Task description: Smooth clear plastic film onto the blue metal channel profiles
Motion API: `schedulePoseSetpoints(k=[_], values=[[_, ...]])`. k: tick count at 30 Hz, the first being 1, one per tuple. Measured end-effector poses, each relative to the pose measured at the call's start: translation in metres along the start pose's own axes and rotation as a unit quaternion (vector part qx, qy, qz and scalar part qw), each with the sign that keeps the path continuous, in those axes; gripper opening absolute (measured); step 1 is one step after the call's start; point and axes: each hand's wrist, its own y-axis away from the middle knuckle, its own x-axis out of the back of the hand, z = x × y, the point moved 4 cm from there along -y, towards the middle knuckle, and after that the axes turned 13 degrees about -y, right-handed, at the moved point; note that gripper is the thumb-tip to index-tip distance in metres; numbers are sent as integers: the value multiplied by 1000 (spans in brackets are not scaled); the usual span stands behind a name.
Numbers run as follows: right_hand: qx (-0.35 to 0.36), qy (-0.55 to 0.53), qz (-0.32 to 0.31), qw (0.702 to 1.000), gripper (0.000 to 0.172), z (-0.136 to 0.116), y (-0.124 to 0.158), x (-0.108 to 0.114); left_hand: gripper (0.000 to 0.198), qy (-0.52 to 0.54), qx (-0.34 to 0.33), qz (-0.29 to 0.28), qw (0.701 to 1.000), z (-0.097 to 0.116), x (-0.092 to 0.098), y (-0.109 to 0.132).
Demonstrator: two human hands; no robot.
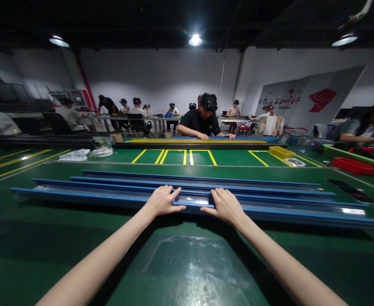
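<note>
A long blue channel rail (78,196) lies crosswise on the green table in front of me, nearest of the blue lengths. My left hand (163,201) grips it just left of its middle, fingers over the channel and thumb along the near edge. To the right, my right hand (226,205) holds the same rail the same way, thumb pointing inward. A short stretch of shiny channel shows between the two hands. Behind it, another blue rail (126,175) lies roughly parallel. The undersides of my palms are hidden.
Clear plastic sheet (189,263) covers the near table. Yellow tape lines, a yellow tray (281,152), a red bin (355,165) and a dark flat panel (352,191) lie beyond. Across the table a co-worker (202,121) leans over more rails. Several people sit at tables behind.
</note>
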Motion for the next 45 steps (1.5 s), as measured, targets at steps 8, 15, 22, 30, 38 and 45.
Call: schedulePoseSetpoints(k=[8, 15, 22, 30, 38, 45], values=[[-7, -13, 1, 1000, 66, -6, 8, -21, 66, 18, 6, -8, 1000, 6, -18, 14], [-13, -23, 1, 1000, 66, -9, 9, -28, 65, 17, 0, 8, 1000, 6, -27, 20], [-15, -44, 5, 999, 66, -11, 13, -34, 67, 32, 7, 13, 999, 8, -30, 23], [-24, -68, 2, 997, 64, -11, 14, -31, 69, 27, 24, -7, 999, 11, -29, 23], [-36, -76, -15, 996, 66, -11, 15, -32, 72, 18, 37, -26, 999, 12, -29, 24], [-20, -105, 6, 994, 55, 6, 28, -27, 74, 27, 51, -37, 998, 11, -31, 25]])
